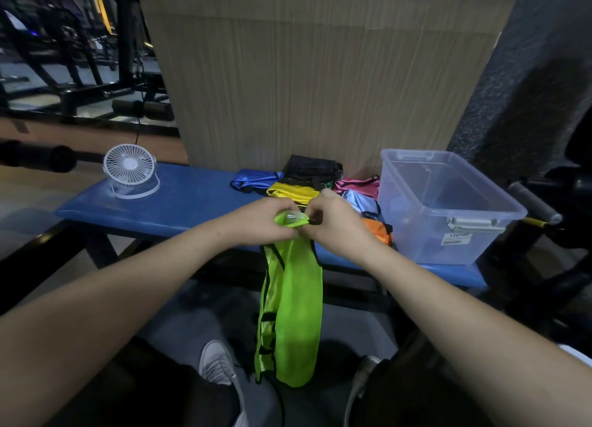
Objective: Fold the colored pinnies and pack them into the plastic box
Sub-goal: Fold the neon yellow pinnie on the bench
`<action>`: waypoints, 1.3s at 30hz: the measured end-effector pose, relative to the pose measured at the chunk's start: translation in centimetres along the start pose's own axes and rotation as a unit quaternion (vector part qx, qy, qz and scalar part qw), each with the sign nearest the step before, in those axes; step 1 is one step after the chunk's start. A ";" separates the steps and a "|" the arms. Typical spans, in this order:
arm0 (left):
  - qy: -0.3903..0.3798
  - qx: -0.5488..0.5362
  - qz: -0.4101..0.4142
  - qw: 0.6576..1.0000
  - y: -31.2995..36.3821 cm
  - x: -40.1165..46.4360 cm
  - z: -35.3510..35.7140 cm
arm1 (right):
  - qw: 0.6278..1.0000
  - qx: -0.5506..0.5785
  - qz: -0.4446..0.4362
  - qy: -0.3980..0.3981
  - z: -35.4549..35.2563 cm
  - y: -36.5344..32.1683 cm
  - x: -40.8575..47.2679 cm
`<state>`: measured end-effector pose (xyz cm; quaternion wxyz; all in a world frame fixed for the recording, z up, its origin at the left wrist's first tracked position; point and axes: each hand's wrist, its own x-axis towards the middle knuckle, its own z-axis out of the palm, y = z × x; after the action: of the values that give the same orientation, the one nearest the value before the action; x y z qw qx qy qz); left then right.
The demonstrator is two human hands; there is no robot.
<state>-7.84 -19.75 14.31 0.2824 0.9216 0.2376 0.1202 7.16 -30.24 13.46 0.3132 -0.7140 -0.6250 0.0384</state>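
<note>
Risk: lime-green mesh pinny [290, 311] dangling, slippery; left hand [261, 220] + right hand [336, 223] fingers pinched on top edge; cld slip, fold skews.

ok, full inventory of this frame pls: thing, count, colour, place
lime pinny: 1, lime green with black trim, hanging from both hands in front of the bench
pinny pile: several; blue, black, yellow, pink, light blue, orange; on bench beside box
plastic box: 1, clear, open, looks empty, right end of bench
bench: 1, blue pad, black frame
fan: 1, white, left end of bench
shoes: 2, light, on floor
left hand: fingers pinch pinny's top
right hand: fingers pinch pinny's top
</note>
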 end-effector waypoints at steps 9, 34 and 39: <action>0.026 0.126 0.040 0.991 1.0 -0.1 -1.0 | 0.996 0.075 0.038 -0.009 0.1 0.7 0.0; 0.065 0.087 0.052 0.993 -0.2 -0.4 -3.3 | 0.978 0.111 0.042 -0.171 2.4 1.7 -2.1; 0.103 0.077 0.047 0.991 -0.3 -0.6 -5.4 | 0.982 0.079 0.031 -0.170 2.9 3.7 -3.3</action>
<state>-10.32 -17.36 18.47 0.1790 0.9335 0.2300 0.2090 8.39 -32.18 8.24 0.2569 -0.6892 -0.6414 0.2183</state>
